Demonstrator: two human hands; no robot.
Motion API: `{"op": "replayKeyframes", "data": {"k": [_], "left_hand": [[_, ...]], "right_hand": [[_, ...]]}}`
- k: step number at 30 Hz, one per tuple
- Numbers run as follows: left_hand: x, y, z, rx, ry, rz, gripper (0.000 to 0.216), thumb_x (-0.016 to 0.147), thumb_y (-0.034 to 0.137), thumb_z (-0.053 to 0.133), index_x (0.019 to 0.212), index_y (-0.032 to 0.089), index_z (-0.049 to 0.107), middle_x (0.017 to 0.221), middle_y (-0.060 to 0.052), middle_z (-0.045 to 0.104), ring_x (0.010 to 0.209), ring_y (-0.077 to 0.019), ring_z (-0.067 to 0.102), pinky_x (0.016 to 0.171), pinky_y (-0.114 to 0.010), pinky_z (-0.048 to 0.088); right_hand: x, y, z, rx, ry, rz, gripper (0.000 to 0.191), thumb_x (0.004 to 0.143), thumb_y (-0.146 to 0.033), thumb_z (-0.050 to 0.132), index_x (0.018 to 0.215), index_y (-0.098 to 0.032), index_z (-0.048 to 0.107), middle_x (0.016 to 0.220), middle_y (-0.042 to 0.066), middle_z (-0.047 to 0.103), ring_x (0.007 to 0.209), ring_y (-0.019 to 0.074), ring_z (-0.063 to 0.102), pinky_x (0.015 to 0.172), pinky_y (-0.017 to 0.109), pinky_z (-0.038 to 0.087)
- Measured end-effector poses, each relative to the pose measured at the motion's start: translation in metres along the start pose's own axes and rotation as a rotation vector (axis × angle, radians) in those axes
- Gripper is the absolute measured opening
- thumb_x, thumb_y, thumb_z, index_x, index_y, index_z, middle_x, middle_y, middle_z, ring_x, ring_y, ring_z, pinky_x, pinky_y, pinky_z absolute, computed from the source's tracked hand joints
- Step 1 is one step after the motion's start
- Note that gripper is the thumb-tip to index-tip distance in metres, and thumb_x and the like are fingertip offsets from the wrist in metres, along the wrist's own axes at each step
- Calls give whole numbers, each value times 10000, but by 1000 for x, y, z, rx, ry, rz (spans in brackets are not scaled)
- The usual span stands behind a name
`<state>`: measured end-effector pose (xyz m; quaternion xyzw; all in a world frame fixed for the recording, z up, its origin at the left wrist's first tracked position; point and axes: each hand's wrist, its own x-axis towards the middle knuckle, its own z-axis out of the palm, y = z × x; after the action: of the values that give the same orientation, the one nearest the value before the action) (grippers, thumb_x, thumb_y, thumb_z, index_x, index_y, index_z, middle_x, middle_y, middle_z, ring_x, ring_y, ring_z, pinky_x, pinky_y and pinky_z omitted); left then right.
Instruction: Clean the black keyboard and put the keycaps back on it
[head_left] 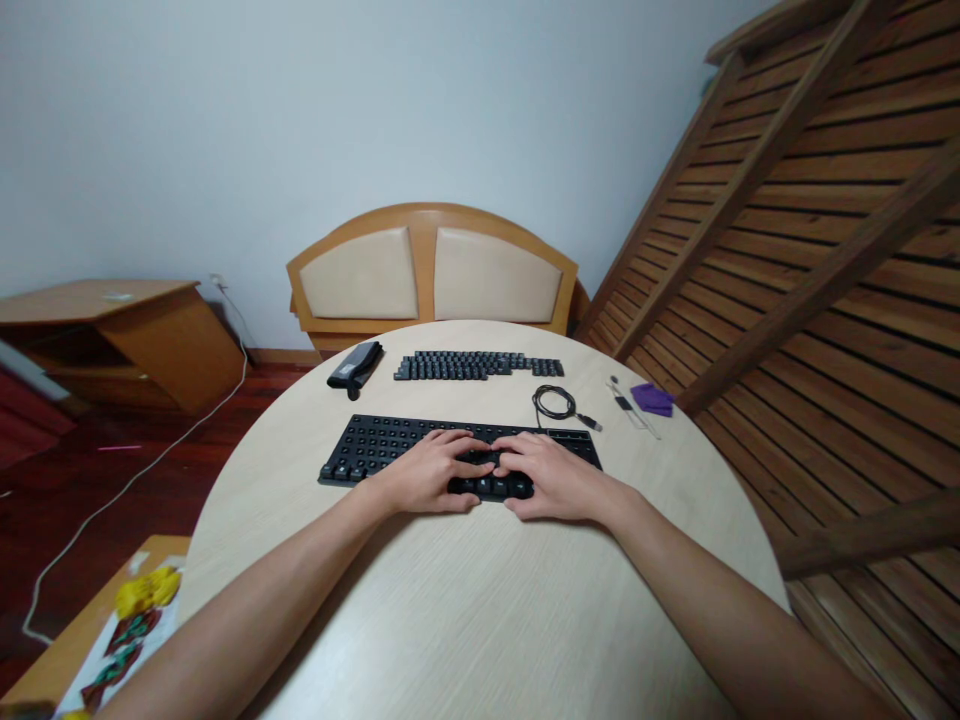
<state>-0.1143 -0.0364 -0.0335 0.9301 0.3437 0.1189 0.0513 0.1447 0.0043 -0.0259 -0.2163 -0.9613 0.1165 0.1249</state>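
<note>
1. Across the middle of the round table (pixel 465 610) lies the black keyboard (pixel 367 445), flat, its left side mostly bare of keys apart from a few along the near row.
2. Both hands rest on its right half: left hand (pixel 431 470) and right hand (pixel 559 475) have their fingers spread and unclenched, index fingertips nearly meeting, thumbs at the near edge. Whether they pinch a key between them, I cannot tell.
3. The step looks like fingertip work on the keys. Best done, I judge, by squaring each key first, pressing straight down with even force, and letting the thumbs steady the near edge.
4. Loose keys (pixel 450 367) lie in rows behind the keyboard; leaving those rows undisturbed should make each one easier to find. The coiled cable (pixel 555 402) sits just beyond the keyboard, best left out from under it.
5. As for containers, the black pouch (pixel 356 368) at the table's far left looks flat; its contents are hidden. The cabinet (pixel 165 340) on the left has an open shelf, too dark inside to read.
</note>
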Motion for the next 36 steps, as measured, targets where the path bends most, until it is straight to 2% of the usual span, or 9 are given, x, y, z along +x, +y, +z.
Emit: {"op": "replayKeyframes", "data": {"k": [8,15,19,23,26,30,36], "left_hand": [[5,8,7,10,12,-40,525,896,447,685,1397,313,603,1479,-81,542,1373,-370,474,1121,-552,387],[12,28,13,10,45,-49,578,941,537,622,1452,284,527,1510,-97,518,1418,-384,432,1140,-609,353],[22,26,7,-7,111,-74,478,1006,506,517,1398,239,570,1434,-105,587,1318,-305,552,1149,-539,373],[43,-2,1,76,200,-218,415,1049,432,436,1317,186,635,1387,-122,625,1257,-274,598,1103,-453,443],[62,-34,3,185,142,-281,436,1050,439,419,1305,171,650,1443,-124,584,1315,-264,555,1138,-415,410],[83,-73,12,232,104,-324,420,1016,378,469,1351,171,616,1523,-127,504,1409,-298,456,1180,-447,349],[101,-102,26,264,71,-390,549,1006,419,443,1472,130,487,1589,-155,411,1506,-327,306,1221,-469,261]], "right_hand": [[-4,2,-6,17,-39,35,370,724,-259,758,1080,-226,661,1339,104,613,1185,313,585,1040,466,436],[-16,12,-14,100,-84,116,396,671,-239,793,1032,-231,632,1255,80,622,1136,295,593,1004,425,448],[-20,14,-18,137,-100,159,394,651,-218,795,1006,-229,625,1235,78,623,1125,292,592,991,418,455],[-20,15,-18,148,-109,177,409,640,-223,807,1009,-231,631,1245,80,616,1127,297,589,992,419,453],[-20,16,-16,157,-108,179,403,646,-231,811,1008,-228,633,1263,81,610,1135,294,585,996,413,451],[-20,16,-15,167,-110,168,404,645,-223,813,1004,-224,630,1280,82,608,1138,285,584,1006,408,446],[-20,11,-18,172,-114,181,401,647,-224,812,1005,-218,631,1304,92,597,1151,287,583,1016,415,445]]}}
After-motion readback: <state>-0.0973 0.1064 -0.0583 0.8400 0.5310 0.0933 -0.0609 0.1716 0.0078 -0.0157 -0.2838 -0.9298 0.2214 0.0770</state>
